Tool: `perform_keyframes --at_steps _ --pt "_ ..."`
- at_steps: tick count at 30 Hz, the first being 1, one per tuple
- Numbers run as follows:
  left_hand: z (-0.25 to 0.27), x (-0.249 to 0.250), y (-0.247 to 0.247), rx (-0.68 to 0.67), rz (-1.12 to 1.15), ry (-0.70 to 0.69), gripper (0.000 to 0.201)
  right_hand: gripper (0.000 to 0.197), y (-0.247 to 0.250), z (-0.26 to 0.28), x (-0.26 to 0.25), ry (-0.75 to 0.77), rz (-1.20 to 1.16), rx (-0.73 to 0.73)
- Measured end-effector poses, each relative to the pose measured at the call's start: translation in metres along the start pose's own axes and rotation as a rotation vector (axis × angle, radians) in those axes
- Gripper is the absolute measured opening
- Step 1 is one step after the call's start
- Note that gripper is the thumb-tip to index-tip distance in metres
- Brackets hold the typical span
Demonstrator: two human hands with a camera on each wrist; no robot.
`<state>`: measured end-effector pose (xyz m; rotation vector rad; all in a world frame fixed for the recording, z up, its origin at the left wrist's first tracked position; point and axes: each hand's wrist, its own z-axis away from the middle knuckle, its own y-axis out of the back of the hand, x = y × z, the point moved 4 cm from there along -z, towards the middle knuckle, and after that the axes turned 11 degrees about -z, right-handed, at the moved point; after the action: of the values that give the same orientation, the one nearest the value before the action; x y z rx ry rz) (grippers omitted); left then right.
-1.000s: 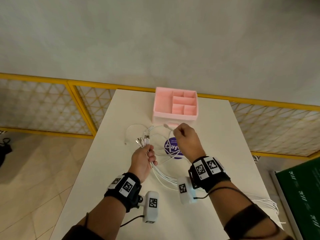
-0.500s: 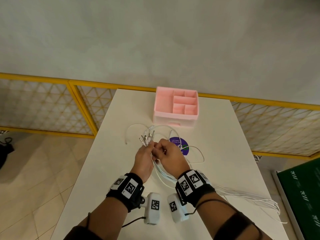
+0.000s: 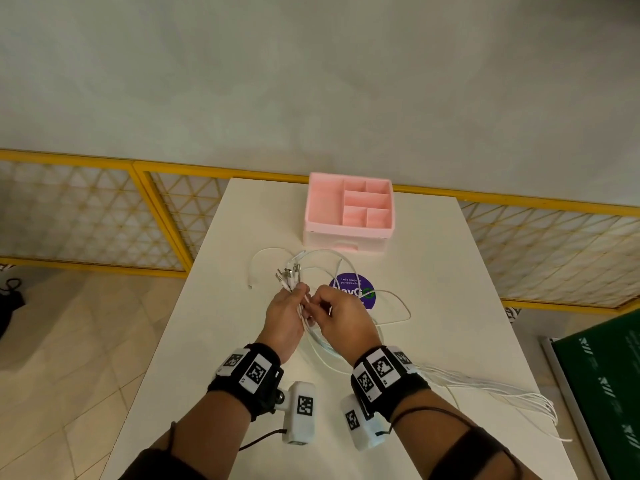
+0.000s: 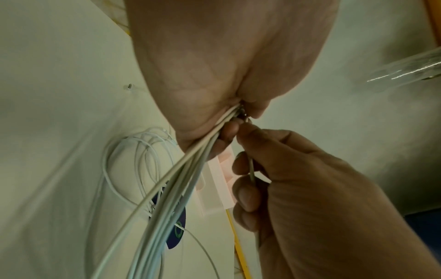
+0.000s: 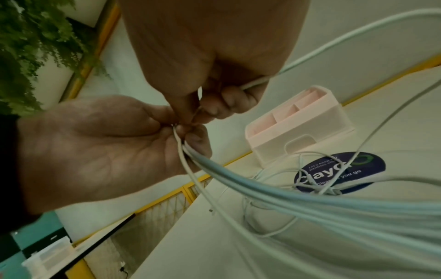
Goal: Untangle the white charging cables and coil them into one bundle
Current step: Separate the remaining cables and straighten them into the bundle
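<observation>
Thin white charging cables (image 3: 491, 385) have smooth plastic sheaths and shiny metal plug tips (image 3: 289, 273). The pink compartmented plastic organiser box (image 3: 349, 213) looks matt; the white rectangular table (image 3: 450, 271) looks smooth and matt.

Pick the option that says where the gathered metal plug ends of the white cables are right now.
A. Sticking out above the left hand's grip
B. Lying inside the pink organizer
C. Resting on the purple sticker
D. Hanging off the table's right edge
A: the plug ends fan out just above the left hand, which grips the white cables while the right hand pinches one strand beside it.

grey wall (image 3: 311, 71); yellow-framed lattice railing (image 3: 86, 216); beige tiled floor (image 3: 69, 358); white table (image 3: 450, 271)
</observation>
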<state>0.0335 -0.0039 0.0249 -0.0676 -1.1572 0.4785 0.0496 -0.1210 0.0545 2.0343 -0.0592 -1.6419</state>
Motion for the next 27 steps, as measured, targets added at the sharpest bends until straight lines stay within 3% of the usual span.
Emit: perform_keyframes --at_steps 4,8,11,13,15,17,18,20,21,24,27 --pt "0.003 0.005 -0.002 0.023 0.077 0.013 0.024 0.007 0.004 0.001 -0.001 0.022 -0.049 -0.012" --pt "0.002 0.018 -0.001 0.057 0.184 -0.006 0.025 0.013 0.015 0.010 0.028 -0.114 -0.093 -0.044" --pt "-0.001 0.025 0.004 0.048 0.251 -0.019 0.029 0.023 0.045 0.017 0.066 -0.269 0.200 0.056" --pt "0.001 0.026 0.003 0.019 0.222 -0.034 0.030 0.022 0.064 0.024 0.087 -0.465 0.508 0.056" --pt "0.004 0.026 0.000 -0.009 0.178 -0.041 0.031 0.044 0.077 0.033 0.107 -0.698 0.628 0.004" --pt "0.005 0.024 -0.004 -0.031 0.145 -0.040 0.031 0.063 0.083 0.038 0.125 -0.898 0.486 -0.003" --pt "0.006 0.023 -0.005 -0.036 0.136 -0.034 0.031 0.057 0.084 0.039 0.131 -0.960 0.334 0.032" --pt "0.006 0.021 -0.006 -0.036 0.129 -0.023 0.032 0.017 0.083 0.036 0.137 -0.999 -0.085 0.175" --pt "0.006 0.020 -0.006 -0.034 0.122 -0.018 0.032 0.005 0.080 0.032 0.131 -0.964 -0.337 0.272" --pt "0.006 0.016 -0.006 -0.022 0.098 0.004 0.032 0.015 0.082 0.007 0.088 -0.769 -0.922 0.526" --pt "0.007 0.011 -0.007 -0.012 0.065 0.043 0.032 0.022 0.087 -0.017 0.028 -0.524 -1.084 0.455"
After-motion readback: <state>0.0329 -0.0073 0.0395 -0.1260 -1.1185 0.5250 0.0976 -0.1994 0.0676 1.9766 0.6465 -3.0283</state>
